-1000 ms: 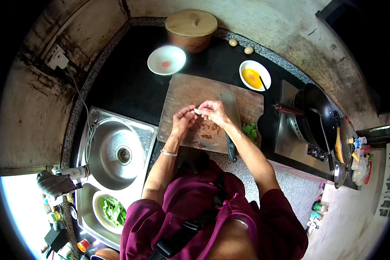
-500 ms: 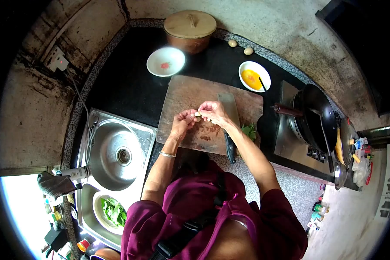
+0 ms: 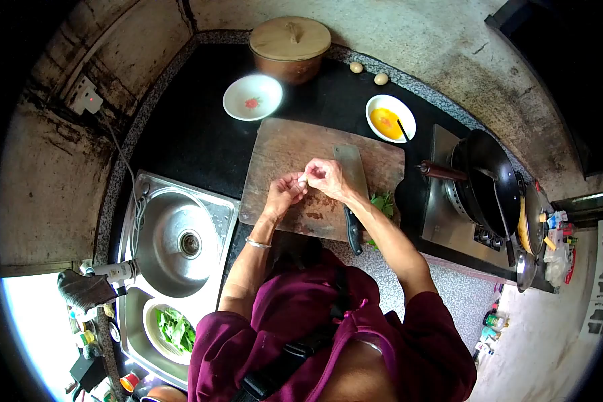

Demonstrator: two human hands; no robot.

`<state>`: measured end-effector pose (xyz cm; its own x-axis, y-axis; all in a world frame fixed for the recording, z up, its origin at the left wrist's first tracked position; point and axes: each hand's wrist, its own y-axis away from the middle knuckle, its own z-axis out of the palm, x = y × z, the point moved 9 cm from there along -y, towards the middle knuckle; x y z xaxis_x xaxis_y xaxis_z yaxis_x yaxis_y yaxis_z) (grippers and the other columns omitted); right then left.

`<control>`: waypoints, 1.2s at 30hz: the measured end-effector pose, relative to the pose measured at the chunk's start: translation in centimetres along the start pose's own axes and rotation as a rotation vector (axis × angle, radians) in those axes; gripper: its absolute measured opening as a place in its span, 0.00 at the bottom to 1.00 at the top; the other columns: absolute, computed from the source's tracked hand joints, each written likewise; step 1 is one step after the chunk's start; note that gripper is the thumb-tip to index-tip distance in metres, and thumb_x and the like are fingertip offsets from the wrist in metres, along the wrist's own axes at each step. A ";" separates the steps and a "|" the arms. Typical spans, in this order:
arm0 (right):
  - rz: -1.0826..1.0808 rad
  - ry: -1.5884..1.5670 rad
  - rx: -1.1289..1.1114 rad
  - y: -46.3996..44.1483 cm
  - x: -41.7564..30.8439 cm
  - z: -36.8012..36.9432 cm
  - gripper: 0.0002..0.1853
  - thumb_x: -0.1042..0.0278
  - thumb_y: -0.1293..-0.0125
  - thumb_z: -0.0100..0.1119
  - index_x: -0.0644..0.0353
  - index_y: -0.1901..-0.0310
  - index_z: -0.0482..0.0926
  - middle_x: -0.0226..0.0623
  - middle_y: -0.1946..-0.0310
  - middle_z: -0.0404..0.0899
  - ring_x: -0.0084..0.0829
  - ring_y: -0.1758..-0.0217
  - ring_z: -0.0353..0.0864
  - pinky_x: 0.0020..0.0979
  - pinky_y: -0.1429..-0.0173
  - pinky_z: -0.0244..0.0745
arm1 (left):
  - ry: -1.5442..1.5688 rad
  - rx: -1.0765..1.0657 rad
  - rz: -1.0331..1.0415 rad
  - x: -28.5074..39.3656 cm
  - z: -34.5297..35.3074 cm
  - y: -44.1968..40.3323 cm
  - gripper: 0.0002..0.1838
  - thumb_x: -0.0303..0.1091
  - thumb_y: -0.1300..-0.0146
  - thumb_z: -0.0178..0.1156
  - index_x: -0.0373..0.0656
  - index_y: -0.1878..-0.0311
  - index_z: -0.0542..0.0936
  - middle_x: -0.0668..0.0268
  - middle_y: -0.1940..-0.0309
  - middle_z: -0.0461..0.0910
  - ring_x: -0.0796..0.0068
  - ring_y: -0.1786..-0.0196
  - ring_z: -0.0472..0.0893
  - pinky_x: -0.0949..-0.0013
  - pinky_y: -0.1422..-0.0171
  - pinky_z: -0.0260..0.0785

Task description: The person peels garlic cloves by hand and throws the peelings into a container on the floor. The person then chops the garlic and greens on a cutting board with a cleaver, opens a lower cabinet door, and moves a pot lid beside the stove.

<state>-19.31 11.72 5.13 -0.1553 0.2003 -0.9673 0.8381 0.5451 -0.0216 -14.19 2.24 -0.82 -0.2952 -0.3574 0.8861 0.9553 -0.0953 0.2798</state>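
Observation:
Over the wooden cutting board [image 3: 281, 147], my left hand [image 3: 286, 191] and my right hand [image 3: 325, 178] meet, fingertips pinched on a small pale piece [image 3: 303, 179] that looks like a garlic clove. Both hands hold it between them, and the fingers partly cover it. A cleaver [image 3: 350, 167] lies on the board beside my right hand, its black handle past the near edge. Green leaves [image 3: 382, 203] rest at the board's right side, partly behind my right forearm. Small brown bits [image 3: 314, 216] are on the board below my hands.
A white bowl [image 3: 252, 98] and a lidded pot [image 3: 290, 50] stand behind the board. Right of them are two eggs [image 3: 380, 79], a bowl of beaten egg [image 3: 386, 121] and a wok [image 3: 479, 177]. At left, the sink [image 3: 174, 228] has a basket of greens [image 3: 175, 329].
Both hands keep pinching the small piece, with slight shifts of the fingers as it turns between them. The whole view has shifted slightly.

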 end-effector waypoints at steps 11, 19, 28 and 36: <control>0.345 -0.318 -0.017 0.9 0.3 -0.4 0.10 0.62 0.38 0.58 0.60 0.63 0.77 0.25 0.78 0.75 0.15 0.79 0.71 0.17 0.77 0.65 | -0.272 0.127 0.254 2.7 -0.3 0.5 0.09 0.26 0.41 0.59 0.37 0.58 0.76 0.73 0.75 0.77 0.88 0.76 0.70 0.82 0.72 0.63; 0.397 -0.260 0.023 1.2 0.9 -0.5 0.12 0.60 0.40 0.61 0.61 0.65 0.76 0.29 0.76 0.78 0.18 0.78 0.75 0.18 0.77 0.69 | -0.589 0.209 0.477 5.8 0.8 1.9 0.05 0.26 0.41 0.59 0.36 0.63 0.75 0.73 0.78 0.76 0.87 0.74 0.70 0.80 0.70 0.65; 0.462 -0.373 -0.015 1.2 2.0 0.2 0.10 0.67 0.40 0.59 0.67 0.65 0.76 0.35 0.76 0.78 0.22 0.76 0.77 0.20 0.74 0.76 | -0.757 0.284 0.550 6.4 0.9 2.5 0.06 0.27 0.43 0.61 0.37 0.65 0.76 0.64 0.79 0.76 0.79 0.76 0.73 0.74 0.69 0.68; 0.357 -0.220 0.013 0.7 2.0 0.2 0.07 0.74 0.42 0.58 0.70 0.66 0.75 0.36 0.76 0.77 0.22 0.77 0.77 0.23 0.76 0.76 | -0.761 0.311 0.529 5.6 0.4 2.1 0.05 0.25 0.43 0.59 0.36 0.63 0.77 0.62 0.76 0.79 0.79 0.72 0.78 0.74 0.66 0.70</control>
<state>-18.88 12.34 3.11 0.2604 0.1954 -0.9455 0.8257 0.4625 0.3230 -13.81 0.42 4.91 0.1348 0.4221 0.8965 0.9528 0.1930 -0.2342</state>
